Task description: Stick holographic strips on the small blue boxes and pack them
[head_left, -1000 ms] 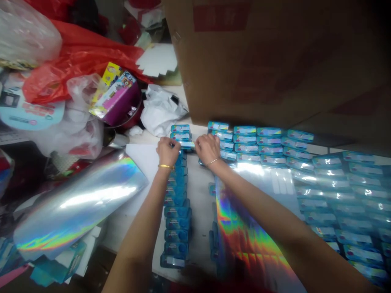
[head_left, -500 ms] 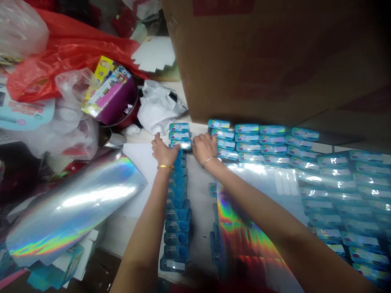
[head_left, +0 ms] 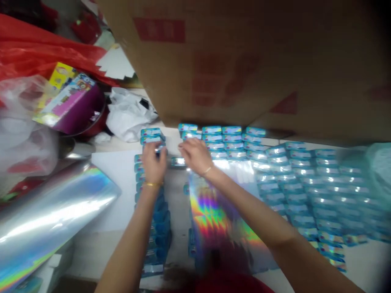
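My left hand (head_left: 154, 165), with a gold bangle at the wrist, is bent over the left column of small blue boxes. Its thumb and fingers close around a shiny blue box (head_left: 158, 149) near the column's top; motion blur softens the detail. My right hand (head_left: 197, 156), wearing a thin bracelet, has its fingers curled at the left end of the upper rows. A blue box (head_left: 178, 161) sticks out to the left under its fingers and seems gripped by them. Beneath the right forearm lies a shiny rainbow-silver sheet (head_left: 220, 207). The left column (head_left: 159, 228) runs down towards me.
A large cardboard box (head_left: 229, 73) stands behind the rows. Many more blue boxes (head_left: 326, 195) fill the right side. On the left are a curled silver sheet (head_left: 61, 207), white paper (head_left: 113, 215), a crumpled white bag (head_left: 128, 116), and a purple carton (head_left: 76, 103) in a bowl.
The view has shifted, so most things sit further left. My left hand has moved from beside the column onto its upper boxes. A box by my right hand now juts out leftwards from its row.
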The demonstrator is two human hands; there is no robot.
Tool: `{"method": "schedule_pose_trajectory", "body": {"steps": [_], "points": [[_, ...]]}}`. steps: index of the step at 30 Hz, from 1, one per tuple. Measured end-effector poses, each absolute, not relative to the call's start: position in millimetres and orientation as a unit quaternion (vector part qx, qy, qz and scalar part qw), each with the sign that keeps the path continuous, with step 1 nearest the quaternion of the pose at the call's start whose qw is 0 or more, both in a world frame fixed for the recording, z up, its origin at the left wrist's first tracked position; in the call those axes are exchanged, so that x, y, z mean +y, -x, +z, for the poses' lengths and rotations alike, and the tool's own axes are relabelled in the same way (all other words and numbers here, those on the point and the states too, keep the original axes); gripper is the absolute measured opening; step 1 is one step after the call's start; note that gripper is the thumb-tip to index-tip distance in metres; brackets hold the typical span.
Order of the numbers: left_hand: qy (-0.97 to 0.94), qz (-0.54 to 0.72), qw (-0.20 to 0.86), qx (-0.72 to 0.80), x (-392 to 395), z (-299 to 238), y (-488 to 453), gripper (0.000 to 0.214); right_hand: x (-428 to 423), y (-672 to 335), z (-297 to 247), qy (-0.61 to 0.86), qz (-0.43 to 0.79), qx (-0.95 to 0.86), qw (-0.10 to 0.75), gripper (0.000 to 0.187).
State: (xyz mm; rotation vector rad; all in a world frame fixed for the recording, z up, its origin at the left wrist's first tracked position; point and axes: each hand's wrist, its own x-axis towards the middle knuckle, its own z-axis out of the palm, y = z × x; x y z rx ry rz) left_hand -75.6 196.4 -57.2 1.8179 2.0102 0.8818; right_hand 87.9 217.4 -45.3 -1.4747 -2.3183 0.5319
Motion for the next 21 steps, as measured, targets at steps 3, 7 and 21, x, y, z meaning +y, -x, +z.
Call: {"method": "schedule_pose_trajectory", "body": {"steps": [3, 7, 21], "points": [[-0.76, 0.288, 0.229, 0.536, 172, -53, -3, 0.025, 201, -171, -48, 0.58, 0.157, -0.757, 0.256, 0.032], [-0.822, 0.166, 0.209, 0.503, 153, -69, -88, 0.028, 170, -257, -68, 0.621, 0.114, -0.747, 0.208, 0.03], [-0.863, 0.159, 0.094, 0.469, 148, -96, -112, 0.018, 150, -276, -90, 0.592, 0.108, -0.794, 0.084, 0.026]]}}
